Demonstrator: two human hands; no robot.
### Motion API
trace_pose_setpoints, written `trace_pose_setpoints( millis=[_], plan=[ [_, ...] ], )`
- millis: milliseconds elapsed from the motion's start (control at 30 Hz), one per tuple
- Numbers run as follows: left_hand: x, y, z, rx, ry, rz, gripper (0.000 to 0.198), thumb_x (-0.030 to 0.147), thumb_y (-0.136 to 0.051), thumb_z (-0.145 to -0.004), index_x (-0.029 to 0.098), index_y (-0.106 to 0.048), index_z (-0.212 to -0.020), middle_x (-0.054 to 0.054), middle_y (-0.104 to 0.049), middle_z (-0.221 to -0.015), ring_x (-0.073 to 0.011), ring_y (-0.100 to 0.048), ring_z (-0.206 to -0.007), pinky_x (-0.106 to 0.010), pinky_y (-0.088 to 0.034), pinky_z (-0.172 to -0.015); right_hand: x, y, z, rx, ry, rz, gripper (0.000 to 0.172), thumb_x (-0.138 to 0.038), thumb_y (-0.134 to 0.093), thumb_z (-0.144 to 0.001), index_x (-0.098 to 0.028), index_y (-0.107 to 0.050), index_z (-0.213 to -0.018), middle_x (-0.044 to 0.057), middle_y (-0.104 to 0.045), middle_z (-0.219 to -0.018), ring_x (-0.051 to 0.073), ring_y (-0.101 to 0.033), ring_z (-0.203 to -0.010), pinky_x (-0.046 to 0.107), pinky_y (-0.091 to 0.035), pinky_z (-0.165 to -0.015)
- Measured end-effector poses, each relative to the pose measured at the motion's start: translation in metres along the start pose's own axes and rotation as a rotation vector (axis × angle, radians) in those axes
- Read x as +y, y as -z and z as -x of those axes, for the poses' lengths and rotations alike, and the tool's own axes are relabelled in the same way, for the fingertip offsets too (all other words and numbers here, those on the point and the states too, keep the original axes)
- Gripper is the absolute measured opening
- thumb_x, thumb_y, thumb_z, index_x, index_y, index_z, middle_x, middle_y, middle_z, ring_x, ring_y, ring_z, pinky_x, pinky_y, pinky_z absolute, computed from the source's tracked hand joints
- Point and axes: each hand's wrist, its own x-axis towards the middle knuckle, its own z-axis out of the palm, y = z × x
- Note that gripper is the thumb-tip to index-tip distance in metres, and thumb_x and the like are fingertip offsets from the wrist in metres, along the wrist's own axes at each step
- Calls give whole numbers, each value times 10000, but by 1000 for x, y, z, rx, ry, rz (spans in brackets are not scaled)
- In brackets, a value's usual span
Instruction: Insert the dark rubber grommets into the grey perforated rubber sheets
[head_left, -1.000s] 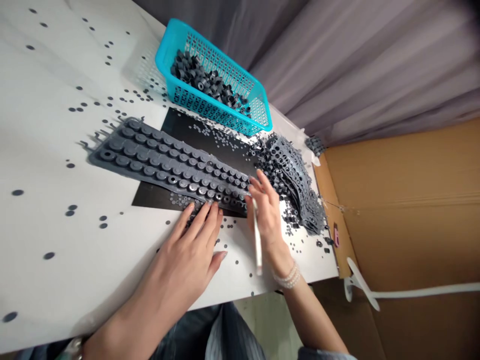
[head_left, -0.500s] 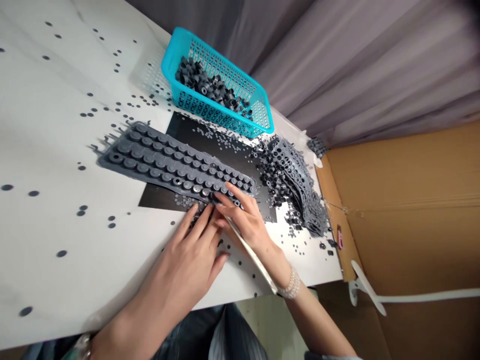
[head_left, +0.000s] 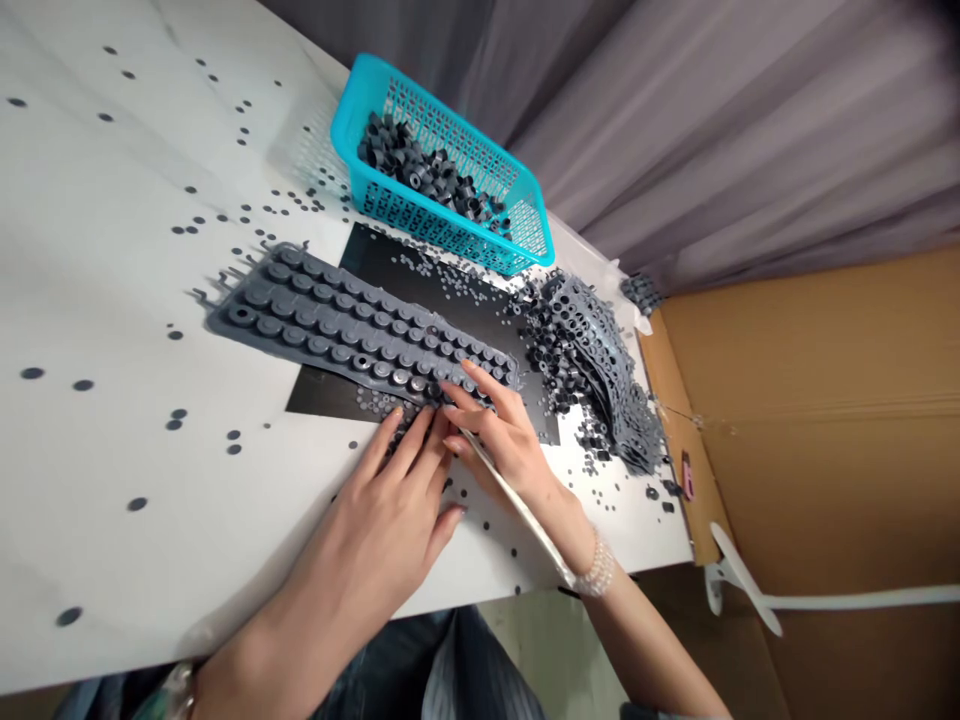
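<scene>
A grey rubber sheet (head_left: 330,310) with rows of round raised caps lies partly on a black mat (head_left: 330,392). My left hand (head_left: 394,490) rests at the sheet's near edge, palm down with its fingers stretched out. To its right, my right hand (head_left: 502,430) pinches a slim white tool (head_left: 521,508), whose tip is hidden between the two hands at the near row of caps. Its index finger reaches over the sheet's right part. Several caps in the near row look dark or shiny on top.
Behind the sheet stands a turquoise basket (head_left: 450,215) of small grey caps. Perforated grey sheets (head_left: 600,350) and loose caps are piled at the right. Small dark discs are scattered over the white table (head_left: 135,270). A pink-handled tool (head_left: 688,476) lies near the cardboard (head_left: 810,400).
The whole view has shifted slightly, so the scene appears a little further right. Both hands keep nearly the same place at the sheet's near edge, the tool still in my right hand.
</scene>
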Motion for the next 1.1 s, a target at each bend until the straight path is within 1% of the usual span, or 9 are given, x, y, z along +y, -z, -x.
trace_pose_setpoints(
  millis=[133,200,333,433,500,600,833,1000,1100],
  plan=[
    [0,0,0,-21,0,3,470,317,-401,-986,29,-705,-1199,-143,-720,-1242,-322,-569,-1271,-489,-303,-1183,-3,-1,-4,-77,19,58,153,-193,-484,-1012,-180,-610,-1098,179,-680,-1290,268,-417,-1455,476,-514,-1031],
    [0,0,0,-19,4,4,491,331,-390,-992,23,-683,-1237,-148,-709,-1263,-320,-568,-1272,-489,-297,-1186,2,-4,-7,-86,19,70,164,-175,-475,-1011,-177,-614,-1098,172,-677,-1296,261,-453,-1432,460,-528,-1032],
    [-1,0,-1,-27,6,-30,551,367,-383,-997,-2,-594,-1347,-194,-613,-1396,-322,-525,-1324,-491,-301,-1182,20,-2,-11,47,-129,70,258,-174,-399,-1026,-250,-581,-1192,108,-576,-1437,210,-586,-1312,434,-570,-1021],
    [-2,0,-1,-30,-6,-48,555,363,-373,-998,0,-579,-1364,-198,-594,-1417,-319,-520,-1332,-489,-307,-1176,24,5,-9,154,-150,51,214,-173,-441,-1013,-220,-553,-1190,153,-534,-1468,245,-531,-1369,464,-560,-1031],
    [-2,0,-1,-15,-13,-46,545,357,-375,-994,-2,-609,-1331,-197,-622,-1384,-327,-528,-1322,-494,-308,-1174,17,9,-6,107,-82,9,158,-176,-489,-1001,-186,-557,-1142,185,-576,-1416,263,-484,-1408,461,-554,-1030],
    [-1,0,0,-6,-6,-24,506,343,-388,-989,16,-676,-1247,-179,-670,-1321,-328,-540,-1309,-492,-307,-1177,2,9,-2,-2,6,-14,143,-171,-508,-997,-171,-570,-1125,177,-664,-1304,261,-441,-1440,455,-537,-1034],
    [-1,0,0,-13,-7,0,468,328,-419,-981,24,-713,-1181,-148,-732,-1213,-334,-571,-1264,-497,-320,-1172,-8,7,-5,-97,-20,51,148,-192,-519,-998,-182,-611,-1114,161,-679,-1304,248,-423,-1453,460,-492,-1072],
    [-1,1,-1,-18,1,-5,490,350,-396,-992,37,-700,-1215,-141,-716,-1252,-318,-566,-1268,-488,-307,-1182,-4,3,-8,-109,33,66,148,-141,-489,-999,-168,-600,-1093,191,-663,-1311,253,-448,-1435,437,-526,-1042],
    [-1,2,-1,-36,3,-23,521,367,-389,-995,25,-657,-1281,-161,-678,-1314,-318,-552,-1287,-483,-299,-1187,4,-1,-10,-50,18,66,198,-144,-449,-1011,-175,-591,-1145,157,-643,-1329,230,-507,-1390,394,-547,-1046]
  ],
)
